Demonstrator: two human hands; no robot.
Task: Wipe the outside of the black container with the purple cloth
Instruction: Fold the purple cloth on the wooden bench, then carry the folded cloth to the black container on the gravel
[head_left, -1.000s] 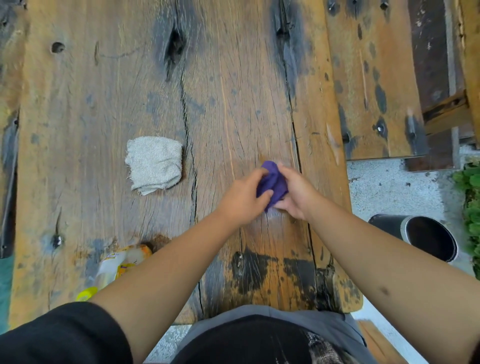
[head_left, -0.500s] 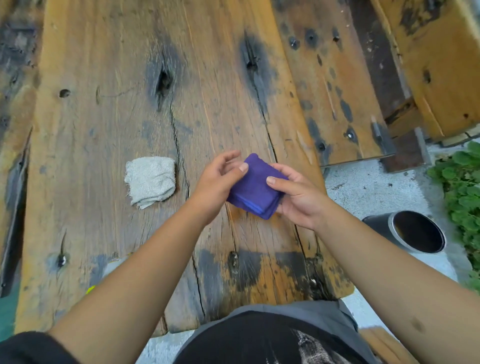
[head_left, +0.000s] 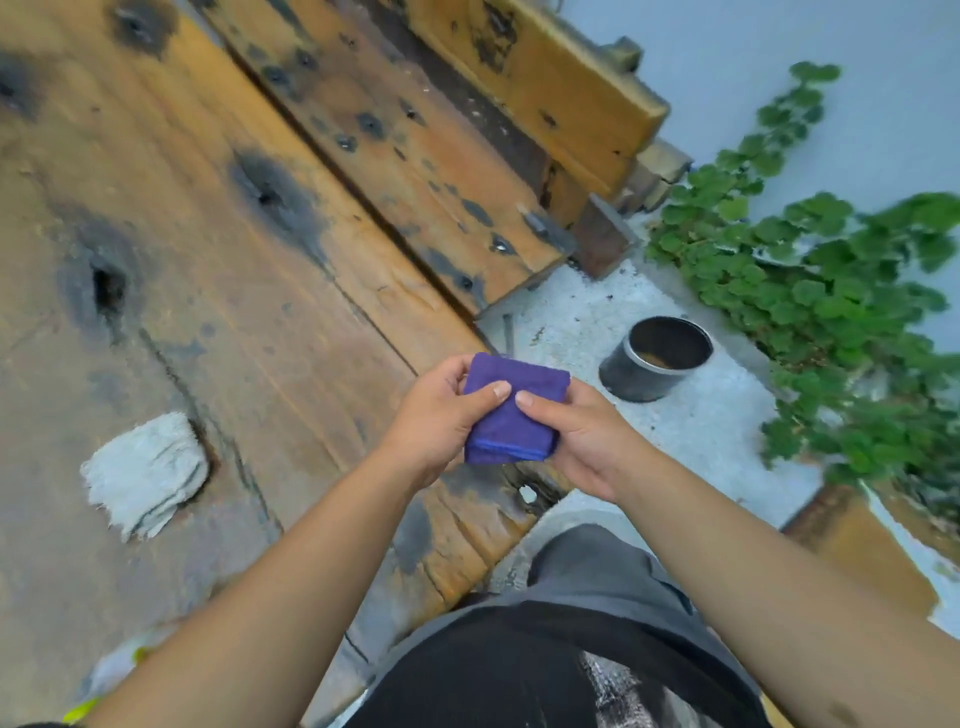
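Both hands hold a folded purple cloth (head_left: 511, 410) above the table's edge.

The left hand (head_left: 436, 421) and right hand (head_left: 582, 441) each pinch the cloth, thumbs on top, fingers curled beneath. The round black container (head_left: 657, 358) stands upright and open on the pale concrete ground (head_left: 701, 431), apart to the right. A crumpled grey rag (head_left: 145, 473) lies on the weathered wooden table (head_left: 234, 312), left.

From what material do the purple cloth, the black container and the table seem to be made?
Purple cloth: soft fuzzy fabric, perhaps microfibre, folded, with a stitched edge. Black container: apparently metal with a dark, slightly glossy wall and a pale rim; plastic is possible. Table: weathered wooden planks, showing grain, cracks, knots and dark stains.
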